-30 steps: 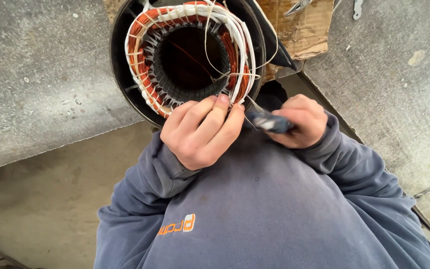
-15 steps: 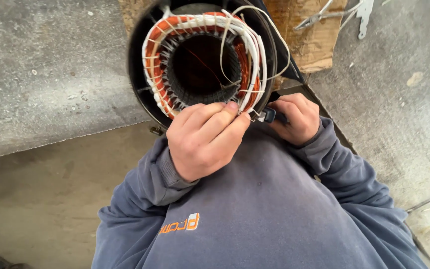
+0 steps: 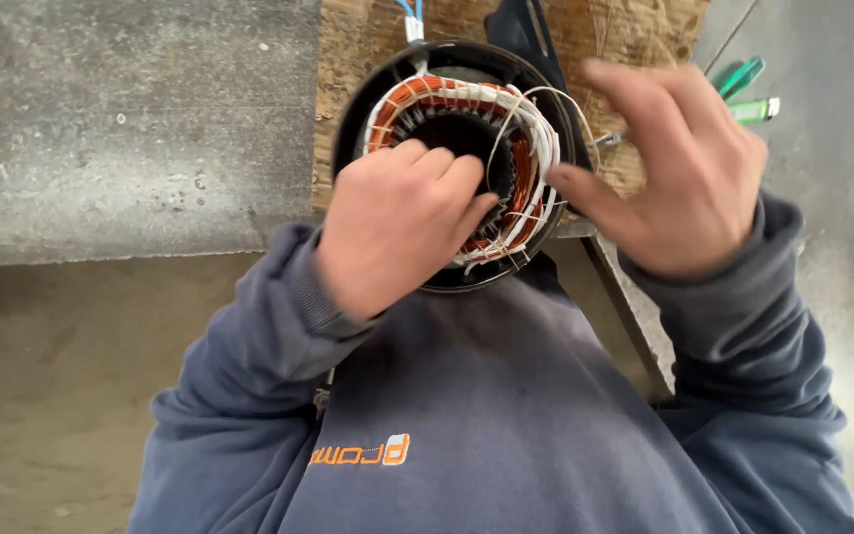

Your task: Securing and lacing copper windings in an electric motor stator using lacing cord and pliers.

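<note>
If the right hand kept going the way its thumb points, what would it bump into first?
Probably the white-laced copper winding of the motor stator: the right hand has its thumb aimed left at that rim, though depth is unclear.

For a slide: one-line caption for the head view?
Left hand grips a copper-wound stator; right hand open beside it.

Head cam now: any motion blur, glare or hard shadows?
Head view: right hand smeared by motion blur; left hand and the wound stator fairly sharp; light flat and diffuse, no hard shadows, no glare on the copper windings.
</note>
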